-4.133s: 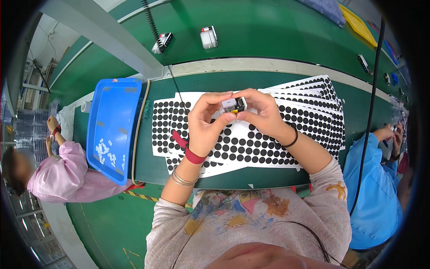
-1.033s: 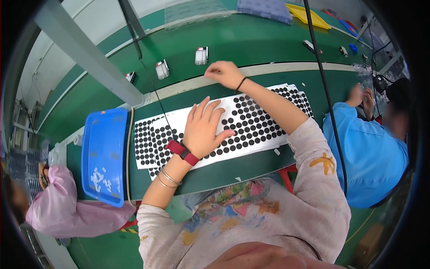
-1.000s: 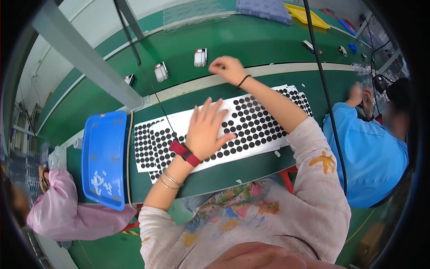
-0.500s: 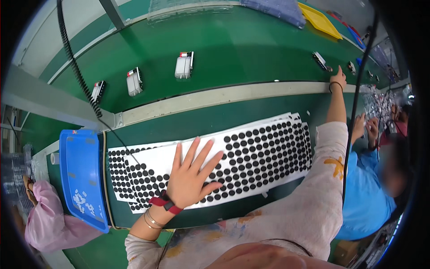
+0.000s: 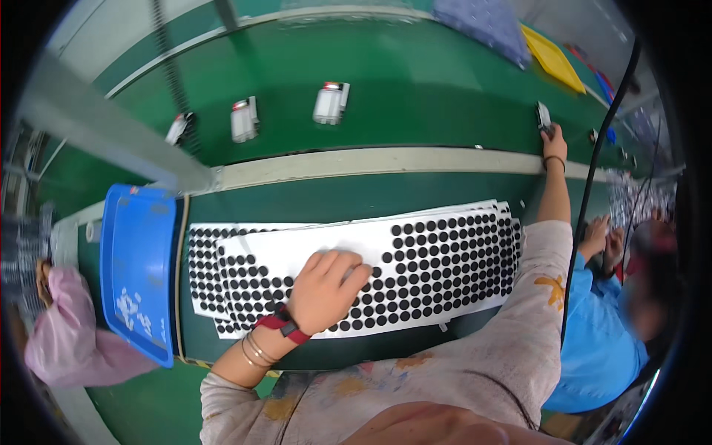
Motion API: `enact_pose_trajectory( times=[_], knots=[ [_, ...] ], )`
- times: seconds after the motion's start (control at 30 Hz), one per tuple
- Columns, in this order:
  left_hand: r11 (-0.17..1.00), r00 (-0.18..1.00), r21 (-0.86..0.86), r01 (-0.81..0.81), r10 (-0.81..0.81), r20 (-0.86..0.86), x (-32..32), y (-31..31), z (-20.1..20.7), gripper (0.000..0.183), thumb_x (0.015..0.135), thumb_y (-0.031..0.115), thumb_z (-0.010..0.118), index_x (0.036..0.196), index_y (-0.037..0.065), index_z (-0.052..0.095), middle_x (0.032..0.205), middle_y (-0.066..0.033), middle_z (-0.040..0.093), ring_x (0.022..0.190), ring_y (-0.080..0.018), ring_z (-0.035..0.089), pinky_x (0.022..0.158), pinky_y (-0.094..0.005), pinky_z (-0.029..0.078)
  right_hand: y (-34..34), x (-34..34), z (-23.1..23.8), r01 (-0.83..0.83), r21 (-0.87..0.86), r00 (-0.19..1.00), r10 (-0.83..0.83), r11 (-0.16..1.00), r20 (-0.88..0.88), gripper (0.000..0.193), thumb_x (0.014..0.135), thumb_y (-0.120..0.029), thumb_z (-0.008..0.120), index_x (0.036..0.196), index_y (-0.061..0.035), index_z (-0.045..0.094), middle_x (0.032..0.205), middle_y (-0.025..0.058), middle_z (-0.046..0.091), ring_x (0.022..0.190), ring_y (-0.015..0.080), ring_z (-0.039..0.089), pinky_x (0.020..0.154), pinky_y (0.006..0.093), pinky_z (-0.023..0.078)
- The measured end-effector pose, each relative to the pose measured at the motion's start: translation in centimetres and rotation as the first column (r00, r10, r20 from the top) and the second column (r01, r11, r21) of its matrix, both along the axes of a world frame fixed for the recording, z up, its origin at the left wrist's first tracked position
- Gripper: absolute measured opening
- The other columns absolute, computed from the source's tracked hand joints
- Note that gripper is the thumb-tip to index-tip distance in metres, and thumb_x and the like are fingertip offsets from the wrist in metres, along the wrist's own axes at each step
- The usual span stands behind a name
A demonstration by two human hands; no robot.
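Note:
Overlapping white sheets of round black stickers (image 5: 437, 274) lie on the bench in front of me, with a bare white patch on the top sheet. Over that patch is my left hand (image 5: 326, 289), its fingers curled in and thumb close to the forefinger; what they pinch, if anything, is hidden. My right arm stretches to the far right, across the pale rail. There my right hand (image 5: 553, 144) grips the near end of a small white device with a black edge (image 5: 544, 116) on the green belt.
Several similar white devices (image 5: 331, 102) with red tops stand on the green belt (image 5: 415, 96). A blue tray (image 5: 141, 259) holding white pieces is at the left. A pale rail (image 5: 400, 159) divides bench and belt. People sit on both sides; a black cable (image 5: 604, 141) hangs at the right.
My left hand has gone from spread fingers to curled ones over the sheets. My right hand has reached the device and closed on it. The view has shifted slightly.

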State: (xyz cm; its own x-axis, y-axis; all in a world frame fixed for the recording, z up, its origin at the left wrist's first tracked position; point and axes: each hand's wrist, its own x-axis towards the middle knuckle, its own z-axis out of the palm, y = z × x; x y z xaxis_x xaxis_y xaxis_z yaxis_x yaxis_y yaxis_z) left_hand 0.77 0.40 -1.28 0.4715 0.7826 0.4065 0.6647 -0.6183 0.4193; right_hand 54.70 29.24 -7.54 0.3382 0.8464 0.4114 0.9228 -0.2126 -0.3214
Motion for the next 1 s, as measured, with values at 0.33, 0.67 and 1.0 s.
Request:
enact_pose_trajectory(
  times=[0.33, 0.67, 1.0],
  knots=[
    [0.999, 0.999, 0.039, -0.021, 0.02, 0.032, -0.3, -0.4, -1.1, 0.02, 0.072, 0.012, 0.062, 0.09, 0.011, 0.054, 0.088, -0.0028, 0.049, 0.08, -0.0202, 0.048, 0.071, -0.0322, 0.039, -4.0, -19.2, 6.7, -0.512, 0.403, 0.836, 0.547, 0.759, 0.032, 0.024, 0.084, -0.022, 0.056, 0.1, -0.0042, 0.057, 0.091, 0.0094, 0.057, 0.079, 0.021, 0.057, 0.068, 0.031, 0.046],
    [0.999, 0.997, 0.038, 0.028, -0.03, 0.072, -0.7, -0.2, -1.3, 0.012, 0.073, 0.012, 0.06, 0.083, 0.01, 0.054, 0.082, -0.0024, 0.048, 0.079, -0.0212, 0.046, 0.071, -0.0328, 0.038, -18.8, -37.4, 12.5, -0.611, 0.77, -0.736, 0.227, 0.183, -0.637, 0.045, 0.083, -0.046, 0.053, 0.084, -0.0015, 0.045, 0.079, 0.0127, 0.052, 0.082, 0.0256, 0.06, 0.077, 0.0353, 0.048],
    [0.997, 0.978, -0.071, 0.0, 0.015, 0.208, -0.8, 0.4, -1.7, 0.026, 0.06, 0.008, 0.064, 0.084, 0.007, 0.054, 0.086, -0.0058, 0.052, 0.079, -0.0275, 0.047, 0.071, -0.0368, 0.039, -22.8, -39.4, 7.4, -0.723, 0.69, -0.616, -0.435, -0.019, -0.657, 0.033, 0.083, -0.025, 0.057, 0.079, 0.0075, 0.054, 0.063, 0.0164, 0.053, 0.052, 0.0296, 0.061, 0.044, 0.0325, 0.05]
  ],
)
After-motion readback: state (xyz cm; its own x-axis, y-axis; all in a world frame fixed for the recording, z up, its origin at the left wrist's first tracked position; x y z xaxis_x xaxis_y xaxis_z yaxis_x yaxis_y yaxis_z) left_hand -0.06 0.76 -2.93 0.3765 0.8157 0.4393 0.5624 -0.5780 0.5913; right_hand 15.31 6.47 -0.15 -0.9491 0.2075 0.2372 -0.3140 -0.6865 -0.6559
